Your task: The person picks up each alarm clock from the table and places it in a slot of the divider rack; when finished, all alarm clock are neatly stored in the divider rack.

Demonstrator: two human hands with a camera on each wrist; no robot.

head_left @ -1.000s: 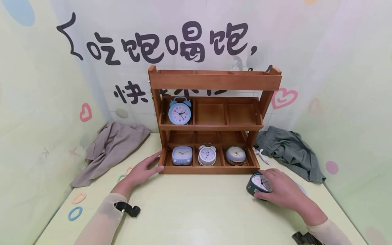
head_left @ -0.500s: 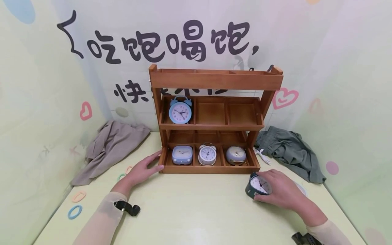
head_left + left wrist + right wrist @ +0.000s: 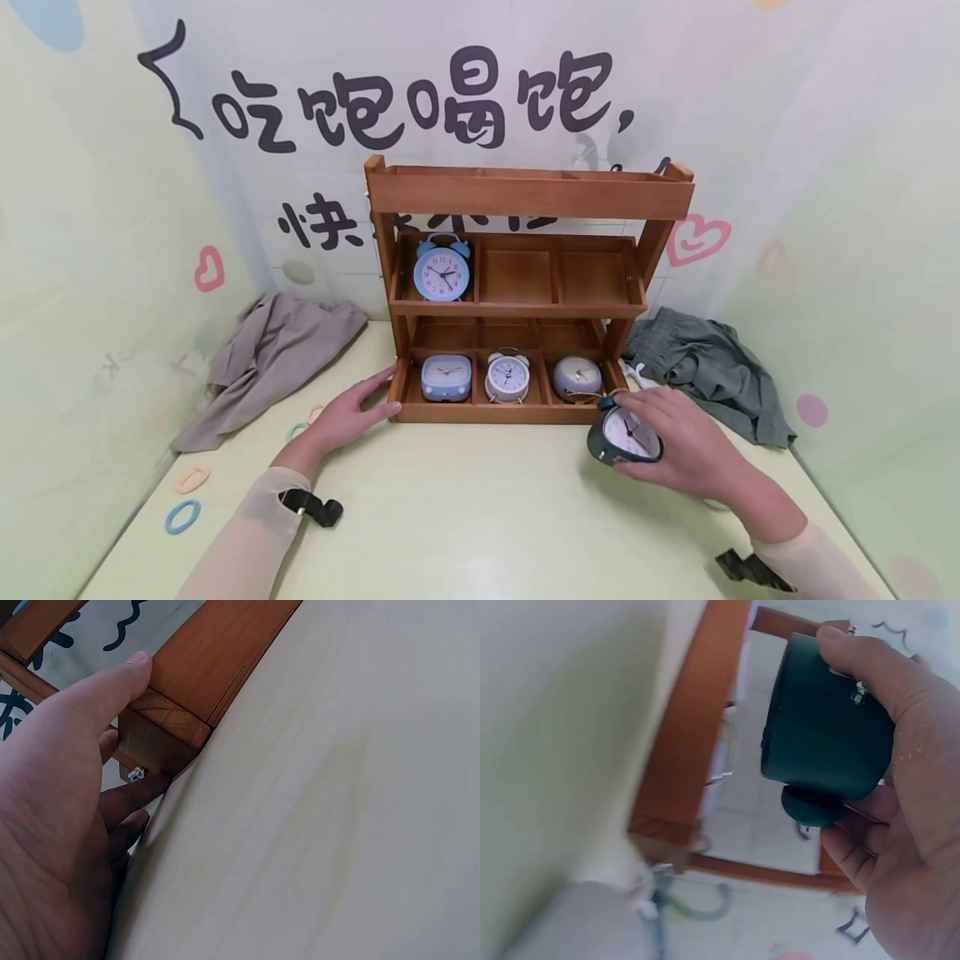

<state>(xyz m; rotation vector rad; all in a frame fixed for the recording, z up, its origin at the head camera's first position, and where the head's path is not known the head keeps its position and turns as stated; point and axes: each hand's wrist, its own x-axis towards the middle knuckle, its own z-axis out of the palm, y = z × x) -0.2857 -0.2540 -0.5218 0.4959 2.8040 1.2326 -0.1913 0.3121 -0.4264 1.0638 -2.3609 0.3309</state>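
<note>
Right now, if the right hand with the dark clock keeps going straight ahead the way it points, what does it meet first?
Most likely the wooden shelf: the right hand grips the dark green clock just in front of its lower right corner, near the compartment with the round grey-blue clock. Depth is unclear from the head view.

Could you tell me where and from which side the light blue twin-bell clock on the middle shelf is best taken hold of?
Take the light blue twin-bell clock by its round case, from the open front of the wooden rack. It stands upright in the left compartment with walls close on both sides, so a grip over the top, just below the bells, probably suits best.
</note>
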